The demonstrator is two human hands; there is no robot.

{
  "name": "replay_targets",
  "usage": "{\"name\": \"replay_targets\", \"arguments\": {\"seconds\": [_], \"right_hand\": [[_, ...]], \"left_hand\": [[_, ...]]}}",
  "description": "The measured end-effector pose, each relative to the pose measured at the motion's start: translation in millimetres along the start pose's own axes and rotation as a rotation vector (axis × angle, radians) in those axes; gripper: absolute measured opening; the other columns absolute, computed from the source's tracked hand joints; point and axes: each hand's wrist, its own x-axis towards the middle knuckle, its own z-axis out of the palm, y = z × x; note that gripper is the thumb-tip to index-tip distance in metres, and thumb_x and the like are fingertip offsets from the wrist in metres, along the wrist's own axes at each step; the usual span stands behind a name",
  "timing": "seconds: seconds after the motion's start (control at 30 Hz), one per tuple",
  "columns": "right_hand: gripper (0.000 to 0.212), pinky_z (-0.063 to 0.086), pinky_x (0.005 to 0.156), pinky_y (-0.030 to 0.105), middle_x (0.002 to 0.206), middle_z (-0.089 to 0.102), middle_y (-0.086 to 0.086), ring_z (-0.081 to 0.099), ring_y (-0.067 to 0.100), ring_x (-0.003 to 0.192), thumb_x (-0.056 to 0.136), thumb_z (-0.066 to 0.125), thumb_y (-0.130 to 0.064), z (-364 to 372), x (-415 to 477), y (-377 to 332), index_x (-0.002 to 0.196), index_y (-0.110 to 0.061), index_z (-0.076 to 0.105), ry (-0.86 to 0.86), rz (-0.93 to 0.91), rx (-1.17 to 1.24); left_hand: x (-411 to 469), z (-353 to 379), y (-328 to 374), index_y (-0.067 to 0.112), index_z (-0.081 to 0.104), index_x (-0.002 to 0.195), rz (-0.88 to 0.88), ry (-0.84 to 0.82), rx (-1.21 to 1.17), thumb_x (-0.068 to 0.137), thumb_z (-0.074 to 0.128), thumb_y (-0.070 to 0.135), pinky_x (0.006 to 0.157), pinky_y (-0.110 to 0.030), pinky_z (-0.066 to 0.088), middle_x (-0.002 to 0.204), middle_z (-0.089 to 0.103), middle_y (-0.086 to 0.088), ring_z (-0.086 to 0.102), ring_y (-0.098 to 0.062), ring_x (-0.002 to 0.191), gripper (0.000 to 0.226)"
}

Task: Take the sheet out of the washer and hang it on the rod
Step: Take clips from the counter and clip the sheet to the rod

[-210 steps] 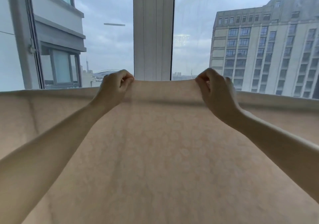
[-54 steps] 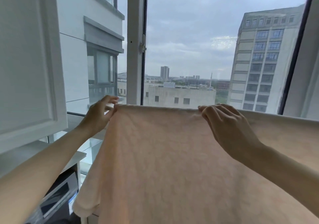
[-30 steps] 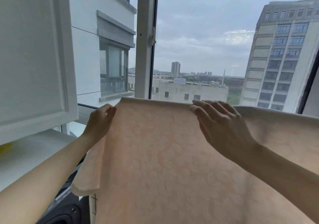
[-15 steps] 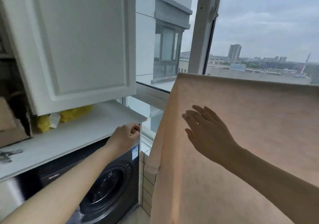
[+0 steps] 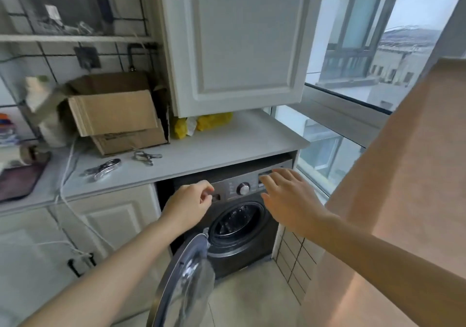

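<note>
Right of the washer [image 5: 252,251], the peach sheet [image 5: 403,200] is hanging in one broad drape before the window [image 5: 353,130], reaching down past the washer's base; whatever is carrying its top edge is not showing. Neither grip is touching it.

- Washer: sitting under the white surface [image 5: 201,155], its round door [image 5: 186,283] standing open towards the camera.
- Left grip [image 5: 187,204]: hovering before the washer's panel, left of the dial [image 5: 244,189], fingers curling inward and holding nothing.
- Right grip [image 5: 290,200]: hovering before the panel's right end, fingers lying straight and spread, holding nothing.
- Above the washer: a white cabinet [image 5: 239,41] is hanging over the surface.
- Up and left of the washer: a cardboard box [image 5: 113,114], metal clips [image 5: 147,155] and a yellow bag [image 5: 214,119] are lying on the surface.
</note>
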Motion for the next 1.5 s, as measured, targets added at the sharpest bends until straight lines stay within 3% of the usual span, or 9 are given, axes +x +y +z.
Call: {"name": "replay_targets", "arguments": {"seconds": [0.13, 0.3, 0.57, 0.73, 0.83, 1.03, 1.23, 1.37, 1.5], "right_hand": [[0.025, 0.055, 0.086, 0.039, 0.099, 0.071, 0.002, 0.065, 0.023, 0.095, 0.086, 0.066, -0.03, 32, 36, -37, 0.104, -0.012, 0.068, -0.057, -0.05, 0.065], [0.02, 0.053, 0.082, 0.037, 0.095, 0.069, 0.002, 0.062, 0.024, 0.093, 0.092, 0.054, -0.029, 71, 87, -82, 0.1, -0.012, 0.062, -0.13, -0.09, 0.119], [0.022, 0.049, 0.077, 0.036, 0.091, 0.067, 0.004, 0.061, 0.028, 0.094, 0.091, 0.055, -0.027, 126, 168, -146, 0.101, -0.009, 0.061, -0.229, -0.047, 0.239], [0.036, 0.04, 0.095, 0.034, 0.118, 0.062, 0.005, 0.05, 0.026, 0.117, 0.098, 0.042, -0.032, 155, 209, -172, 0.126, -0.011, 0.051, -0.339, -0.035, 0.286], [0.039, 0.041, 0.095, 0.034, 0.124, 0.059, 0.003, 0.049, 0.025, 0.12, 0.099, 0.038, -0.035, 173, 231, -180, 0.13, -0.013, 0.046, -0.38, -0.02, 0.307], [0.051, 0.045, 0.094, 0.037, 0.134, 0.05, 0.005, 0.047, 0.027, 0.122, 0.099, 0.041, -0.042, 209, 279, -186, 0.141, -0.015, 0.033, -0.445, 0.031, 0.375], [0.066, 0.045, 0.095, 0.041, 0.143, 0.039, 0.01, 0.043, 0.033, 0.125, 0.096, 0.044, -0.05, 251, 323, -184, 0.145, -0.012, 0.024, -0.478, 0.15, 0.494], [0.074, 0.041, 0.099, 0.043, 0.149, 0.031, 0.01, 0.039, 0.035, 0.129, 0.095, 0.045, -0.052, 272, 343, -185, 0.149, -0.01, 0.016, -0.482, 0.223, 0.544], [0.077, 0.038, 0.098, 0.042, 0.145, 0.036, 0.01, 0.039, 0.034, 0.127, 0.092, 0.045, -0.055, 289, 356, -184, 0.148, -0.011, 0.018, -0.481, 0.217, 0.47]], "left_hand": [[-6, -12, -54, 0.03, 0.063, 0.104, -0.106, -0.006, 0.012, 0.09, 0.055, 0.026, 0.078, -0.033, 0.052, 0.082, 0.063, 0.017, 0.061, -0.011, 0.08, 0.017], [-3, -34, -127, 0.028, 0.065, 0.104, -0.208, -0.02, 0.034, 0.089, 0.054, 0.025, 0.079, -0.033, 0.053, 0.084, 0.065, 0.013, 0.063, -0.012, 0.084, 0.019], [16, -68, -243, 0.025, 0.066, 0.103, -0.338, -0.003, 0.064, 0.089, 0.055, 0.023, 0.079, -0.034, 0.054, 0.092, 0.07, 0.007, 0.066, -0.019, 0.091, 0.018], [30, -83, -295, 0.018, 0.068, 0.099, -0.364, 0.096, 0.036, 0.088, 0.059, 0.017, 0.076, -0.03, 0.051, 0.092, 0.068, 0.004, 0.064, -0.019, 0.087, 0.014], [40, -89, -318, 0.014, 0.068, 0.1, -0.364, 0.155, 0.048, 0.086, 0.063, 0.014, 0.08, -0.034, 0.049, 0.1, 0.065, -0.001, 0.061, -0.023, 0.093, 0.015], [64, -86, -359, 0.009, 0.062, 0.118, -0.417, 0.218, 0.156, 0.079, 0.073, 0.018, 0.096, -0.043, 0.044, 0.117, 0.055, -0.01, 0.052, -0.035, 0.11, 0.042], [83, -77, -380, 0.004, 0.045, 0.135, -0.499, 0.235, 0.129, 0.079, 0.075, 0.029, 0.108, -0.042, 0.035, 0.135, 0.048, -0.013, 0.041, -0.033, 0.128, 0.068], [94, -72, -393, 0.005, 0.036, 0.142, -0.56, 0.204, 0.132, 0.08, 0.071, 0.041, 0.112, -0.046, 0.031, 0.143, 0.043, -0.014, 0.032, -0.033, 0.136, 0.08], [99, -67, -397, 0.003, 0.033, 0.145, -0.588, 0.207, 0.154, 0.08, 0.073, 0.042, 0.113, -0.043, 0.028, 0.146, 0.041, -0.017, 0.033, -0.035, 0.135, 0.085]]}}
